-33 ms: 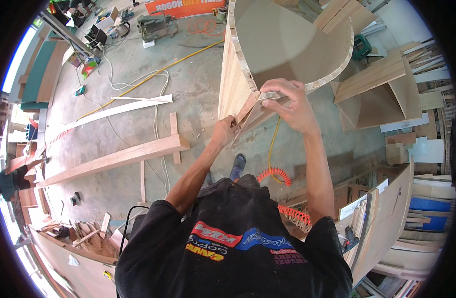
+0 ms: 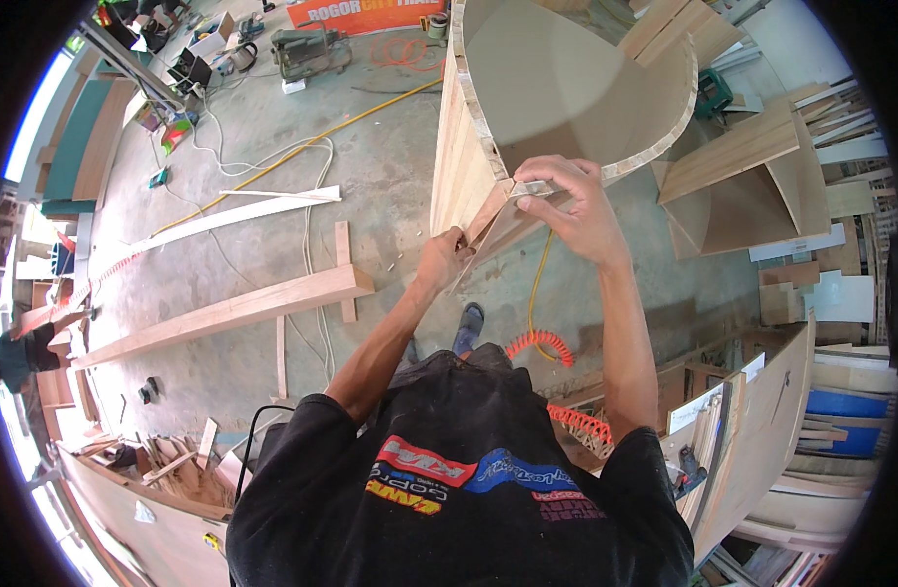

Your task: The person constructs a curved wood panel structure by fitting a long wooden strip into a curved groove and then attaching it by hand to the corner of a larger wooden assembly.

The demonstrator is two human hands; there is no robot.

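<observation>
A large wooden cabinet (image 2: 449, 166) with a curved, pale-edged rim stands in front of me, its open top facing up. At its near corner, my left hand (image 2: 443, 258) is closed, low down, around the edge of a narrow wood strip (image 2: 487, 212). My right hand (image 2: 574, 203) pinches the top edge of the thin curved panel (image 2: 654, 147) beside that corner, thumb below and fingers over it. A narrow gap shows between the strip and the panel. What lies inside my left fingers is mostly hidden.
A long wooden beam (image 2: 224, 315) lies left on the concrete floor, near white cables (image 2: 322, 186) and a yellow hose (image 2: 302, 147). Another open wooden box (image 2: 742, 210) stands right. An orange coiled hose (image 2: 542, 342) lies by my feet. Offcut bins flank me; a person (image 2: 28, 352) is far left.
</observation>
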